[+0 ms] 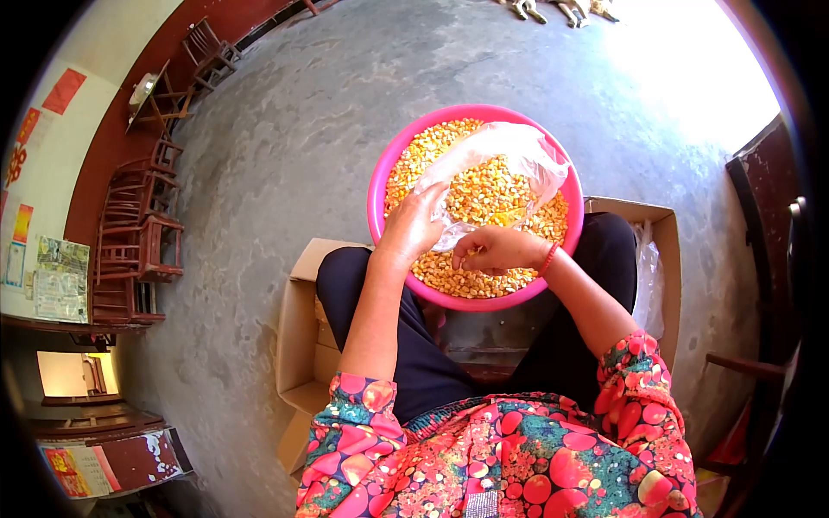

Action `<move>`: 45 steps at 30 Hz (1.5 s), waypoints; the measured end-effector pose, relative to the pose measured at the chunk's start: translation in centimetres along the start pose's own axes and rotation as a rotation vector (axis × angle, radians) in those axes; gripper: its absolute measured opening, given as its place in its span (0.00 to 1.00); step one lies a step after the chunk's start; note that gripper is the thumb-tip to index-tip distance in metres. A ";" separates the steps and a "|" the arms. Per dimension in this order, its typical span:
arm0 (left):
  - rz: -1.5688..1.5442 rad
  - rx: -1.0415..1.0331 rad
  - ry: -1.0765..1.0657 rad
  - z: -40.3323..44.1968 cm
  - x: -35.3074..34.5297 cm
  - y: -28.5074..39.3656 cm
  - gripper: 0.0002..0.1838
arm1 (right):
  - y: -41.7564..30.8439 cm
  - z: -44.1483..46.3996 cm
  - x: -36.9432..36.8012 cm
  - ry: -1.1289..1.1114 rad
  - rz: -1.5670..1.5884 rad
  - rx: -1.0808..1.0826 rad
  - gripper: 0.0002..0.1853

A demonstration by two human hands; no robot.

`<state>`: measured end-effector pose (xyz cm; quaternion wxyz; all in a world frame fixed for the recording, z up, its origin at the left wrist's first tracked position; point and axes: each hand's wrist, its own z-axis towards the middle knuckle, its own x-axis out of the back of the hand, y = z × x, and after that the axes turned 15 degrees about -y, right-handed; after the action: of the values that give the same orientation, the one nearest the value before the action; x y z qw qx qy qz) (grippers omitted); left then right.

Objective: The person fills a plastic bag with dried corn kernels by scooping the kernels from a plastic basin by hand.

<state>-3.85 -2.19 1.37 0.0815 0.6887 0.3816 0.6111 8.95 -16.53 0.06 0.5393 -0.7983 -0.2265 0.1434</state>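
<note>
A pink basin (375,192) full of yellow corn kernels (423,155) sits between my knees. Inside it lies a clear plastic bag (516,138), its mouth spread wide, with kernels showing in the opening. My left hand (414,220) grips the bag's rim at the left side, thumb and fingers closed on the film. Low over the kernels, near the bag's front edge, my right hand (501,250) is curled with its fingers together. A hint of yellow shows by its fingertips, but what it holds is mostly hidden.
Open cardboard boxes stand beside my legs, one at left (298,345) and one at right (665,259) with clear plastic in it. Wooden chairs (142,233) line the left wall. A dog (570,9) lies on the concrete floor (259,129) at the far side.
</note>
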 end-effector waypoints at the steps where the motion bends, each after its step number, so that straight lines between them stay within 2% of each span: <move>1: -0.010 0.020 -0.022 0.0 0.0 0.1 0.30 | 0.1 -0.1 0.3 -0.001 0.000 -0.001 0.07; 3: -0.013 0.003 -0.021 -0.1 -0.1 -0.1 0.31 | 0.2 -0.3 0.7 -0.015 0.036 0.115 0.08; 5: -0.014 -0.014 -0.021 -0.2 -0.1 -0.1 0.31 | -0.5 -1.1 1.1 0.008 0.065 0.129 0.08; 7: -0.021 0.001 -0.036 -0.3 0.0 0.1 0.32 | 0.3 -1.5 2.0 0.125 0.240 0.259 0.07; 9: -0.015 0.004 -0.036 -0.3 0.0 0.2 0.32 | 0.4 -1.9 2.7 0.178 0.253 0.259 0.07; 11: -0.007 0.005 -0.036 -0.2 0.0 0.2 0.32 | 0.4 -2.2 3.1 0.380 0.274 0.232 0.07; 13: 0.005 -0.001 -0.040 -0.2 -0.1 0.1 0.33 | 1.3 -1.7 3.7 0.420 0.262 0.247 0.07; 19: -0.017 -0.017 -0.048 -0.2 -0.1 0.0 0.33 | 2.3 -0.8 3.3 0.665 -0.029 0.223 0.09; 21: -0.014 -0.023 -0.041 -0.3 0.0 0.0 0.32 | 3.5 -0.1 4.1 0.862 -0.636 0.501 0.10; 22: -0.011 -0.029 -0.035 -0.3 0.0 0.0 0.32 | 3.5 -0.3 4.2 0.861 -0.637 0.500 0.10; 24: -0.009 -0.025 -0.028 -0.3 0.0 0.0 0.32 | 2.7 -1.4 4.1 0.560 -0.393 0.409 0.08; 25: -0.007 -0.021 -0.021 -0.3 0.0 -0.1 0.32 | 1.5 -2.1 3.8 0.560 -0.393 0.409 0.08; 27: 0.001 -0.026 -0.016 -0.2 -0.1 -0.2 0.32 | -0.9 -3.3 2.6 0.156 -0.142 0.176 0.08; 29: 0.010 -0.029 -0.010 -0.1 -0.2 -0.3 0.32 | -1.1 -3.1 1.7 0.041 -0.095 0.079 0.10; 31: 0.008 -0.022 0.001 -0.2 -0.2 -0.2 0.33 | 0.8 -1.6 1.1 0.023 -0.333 0.068 0.12; 33: 0.001 -0.017 0.001 0.0 -0.3 -0.3 0.33 | 2.2 -0.3 0.3 0.049 -0.597 0.237 0.16; 34: -0.006 -0.013 0.003 0.0 -0.3 -0.3 0.33 | 2.7 0.2 -0.2 0.078 -0.677 0.240 0.20; 37: 0.000 0.009 -0.013 0.2 -0.3 -0.3 0.33 | 3.1 1.0 -1.4 0.190 -0.844 0.147 0.21; 43: -0.023 -0.048 -0.013 0.1 -0.2 -0.4 0.33 | 2.8 1.6 -1.6 0.179 -0.910 0.045 0.17; 45: -0.020 -0.035 -0.023 -0.1 -0.1 -0.3 0.33 | 3.2 2.0 -1.6 0.253 -0.870 0.092 0.11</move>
<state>-4.03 -2.10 1.11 0.1043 0.6904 0.3767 0.6088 7.29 -16.85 -3.71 0.6077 -0.6155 -0.4666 -0.1851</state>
